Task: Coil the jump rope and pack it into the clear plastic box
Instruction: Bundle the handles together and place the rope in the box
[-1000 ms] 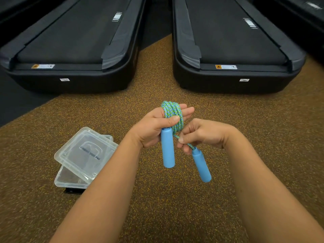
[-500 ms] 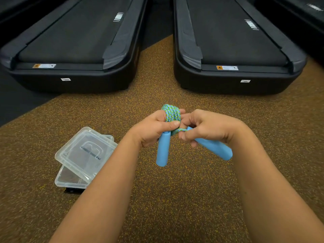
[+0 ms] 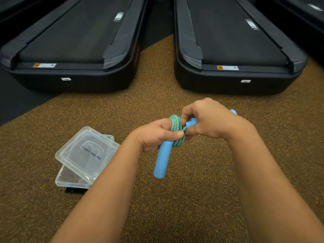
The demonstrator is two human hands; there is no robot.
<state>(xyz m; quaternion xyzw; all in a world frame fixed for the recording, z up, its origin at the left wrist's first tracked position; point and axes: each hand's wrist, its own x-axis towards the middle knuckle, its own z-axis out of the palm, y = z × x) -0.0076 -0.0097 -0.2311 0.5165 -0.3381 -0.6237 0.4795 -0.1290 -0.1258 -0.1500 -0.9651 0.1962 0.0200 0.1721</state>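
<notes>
The jump rope [image 3: 176, 126] is a blue-green braided cord wound into a tight bundle, with two light blue handles. My left hand [image 3: 156, 135] grips the bundle, and one handle [image 3: 162, 159] hangs down from under its thumb. My right hand [image 3: 208, 120] holds the other handle [image 3: 192, 122] level against the bundle's right side; its far tip shows past the wrist. The clear plastic box [image 3: 70, 178] lies on the floor to the left, its lid [image 3: 87, 152] resting askew on top.
Speckled brown rubber flooring [image 3: 175, 199] spreads under my arms. Two black treadmills stand ahead, one at the left [image 3: 73, 50] and one at the right [image 3: 231, 50], with a narrow gap between them. A small black object [image 3: 75, 190] pokes out beneath the box.
My right hand has swung its handle from hanging down to lying level, then lifted it up beside the coil. The left-hand handle has tilted slightly. The box has not moved.
</notes>
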